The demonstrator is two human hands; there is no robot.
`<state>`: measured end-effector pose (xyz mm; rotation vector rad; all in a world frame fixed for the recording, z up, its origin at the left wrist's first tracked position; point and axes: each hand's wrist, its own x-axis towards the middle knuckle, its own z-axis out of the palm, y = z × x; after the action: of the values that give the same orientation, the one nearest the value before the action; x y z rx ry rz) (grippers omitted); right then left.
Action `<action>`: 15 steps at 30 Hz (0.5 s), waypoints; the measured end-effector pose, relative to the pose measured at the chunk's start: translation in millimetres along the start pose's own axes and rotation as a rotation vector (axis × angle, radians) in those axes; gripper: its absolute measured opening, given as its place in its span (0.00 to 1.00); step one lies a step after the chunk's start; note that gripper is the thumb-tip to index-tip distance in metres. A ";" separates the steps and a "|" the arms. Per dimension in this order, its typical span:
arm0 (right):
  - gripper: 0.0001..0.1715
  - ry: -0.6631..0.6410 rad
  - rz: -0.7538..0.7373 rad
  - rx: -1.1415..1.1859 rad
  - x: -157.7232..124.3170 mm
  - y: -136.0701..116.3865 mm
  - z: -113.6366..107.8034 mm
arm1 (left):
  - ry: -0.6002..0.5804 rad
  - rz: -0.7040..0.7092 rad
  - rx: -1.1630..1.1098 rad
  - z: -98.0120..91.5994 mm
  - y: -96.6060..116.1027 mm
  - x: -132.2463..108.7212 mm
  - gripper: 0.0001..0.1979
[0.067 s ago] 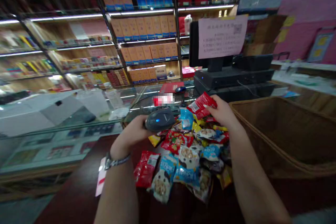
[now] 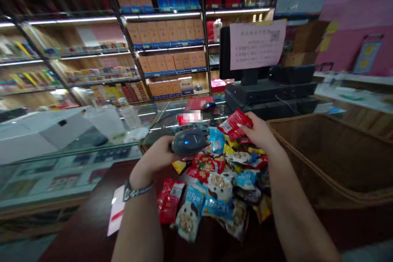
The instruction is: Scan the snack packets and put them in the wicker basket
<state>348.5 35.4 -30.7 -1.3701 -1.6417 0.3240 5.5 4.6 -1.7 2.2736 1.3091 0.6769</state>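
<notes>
My left hand (image 2: 156, 156) grips a dark grey barcode scanner (image 2: 188, 141) whose blue light glows, held above the pile's left edge. My right hand (image 2: 260, 132) pinches a red snack packet (image 2: 235, 124) lifted just above the pile, right of the scanner's head. Below both hands lies a heap of small snack packets (image 2: 215, 184), red, blue, white and yellow, on the dark wooden counter (image 2: 82, 229). A watch sits on my left wrist.
A large woven basket (image 2: 334, 159) stands at the right of the pile. Behind are a black till with monitor (image 2: 267, 86) and a pink paper notice, a glass display counter (image 2: 76, 151) at left, and lit shelves of boxes. A pink-white slip (image 2: 115, 211) lies by my left arm.
The view has shifted slightly; both hands, the scanner and the red packet keep nearly the same pose.
</notes>
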 end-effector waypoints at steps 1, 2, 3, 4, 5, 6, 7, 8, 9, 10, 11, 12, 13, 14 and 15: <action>0.13 -0.005 -0.001 -0.021 -1.2 -2.5 -2.1 | -0.001 0.000 0.005 1.7 0.4 2.4 0.14; 0.13 -0.010 -0.003 -0.039 -2.4 -5.0 -3.9 | -0.001 0.001 0.010 2.9 1.0 4.3 0.14; 0.12 -0.017 -0.010 -0.057 -3.6 -7.4 -5.3 | 0.001 -0.001 0.015 3.6 1.6 5.6 0.13; 0.12 -0.023 -0.016 -0.071 -4.8 -9.5 -6.3 | 0.003 -0.001 0.020 3.9 2.3 6.3 0.14; 0.12 -0.028 -0.020 -0.083 -5.9 -11.4 -6.9 | 0.005 0.000 0.027 3.9 3.0 6.7 0.13; 0.12 -0.032 -0.023 -0.092 -6.9 -12.9 -7.1 | 0.008 -0.001 0.034 3.6 3.7 6.8 0.13; 0.12 -0.036 -0.024 -0.098 -7.6 -14.0 -6.9 | 0.011 -0.002 0.043 3.2 4.3 6.7 0.13; 0.12 -0.041 -0.023 -0.100 -8.2 -14.8 -6.3 | 0.014 -0.004 0.051 2.8 4.8 6.5 0.13; 0.12 -0.046 -0.022 -0.101 -8.5 -15.2 -5.5 | 0.014 -0.006 0.059 2.4 5.3 6.2 0.12; 0.12 -0.049 -0.021 -0.103 -8.6 -15.3 -4.7 | 0.012 -0.006 0.065 2.0 5.8 5.7 0.12; 0.12 -0.052 -0.021 -0.104 -8.6 -15.2 -4.0 | 0.007 -0.004 0.068 1.7 6.4 5.0 0.11; 0.12 -0.053 -0.022 -0.104 -8.5 -15.1 -4.0 | 0.004 0.002 0.069 1.2 7.0 4.0 0.11; 0.13 -0.057 -0.023 -0.101 -8.4 -14.9 -5.0 | 0.005 0.011 0.070 0.6 7.9 2.8 0.11; 0.14 -0.060 -0.026 -0.096 -8.7 -14.9 -7.3 | 0.011 0.022 0.071 -0.2 8.9 1.4 0.11; 0.15 -0.054 -0.029 -0.095 -9.3 -15.1 -11.4 | 0.018 0.035 0.071 -1.2 10.1 -0.2 0.11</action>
<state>347.3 18.2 -18.6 -1.4175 -1.7392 0.2713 11.5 -0.1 5.1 2.3573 1.3241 0.6751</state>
